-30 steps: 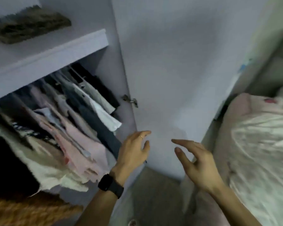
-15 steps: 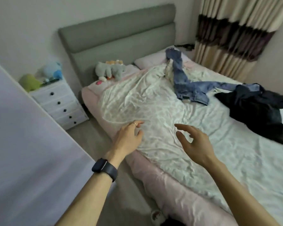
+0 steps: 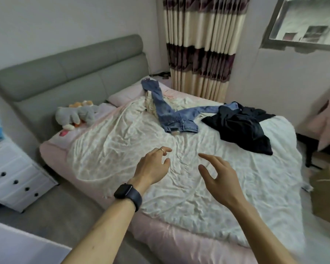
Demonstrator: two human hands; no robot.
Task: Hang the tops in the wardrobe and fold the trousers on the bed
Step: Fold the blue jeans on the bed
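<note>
— So, how many clothes on the bed (image 3: pixel 179 242)?
— Two: one pair of jeans (image 3: pixel 171 115) and one dark heap (image 3: pixel 242 128) overlapping a leg end.
— What's around them?
— A rumpled sheet (image 3: pixel 122 141); one stuffed toy (image 3: pixel 76 115) by the headboard (image 3: pixel 65 73).
— And the hands?
— The left hand (image 3: pixel 152 166) and right hand (image 3: pixel 219 176) hover empty with fingers loosely spread, well short of the jeans.

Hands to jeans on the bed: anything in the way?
Nothing visible. Only bare rumpled sheet lies between the left hand, the right hand and the jeans. Both hands are empty. The black garment lies right of the jeans, meeting the end of one leg, off the direct path.
</note>
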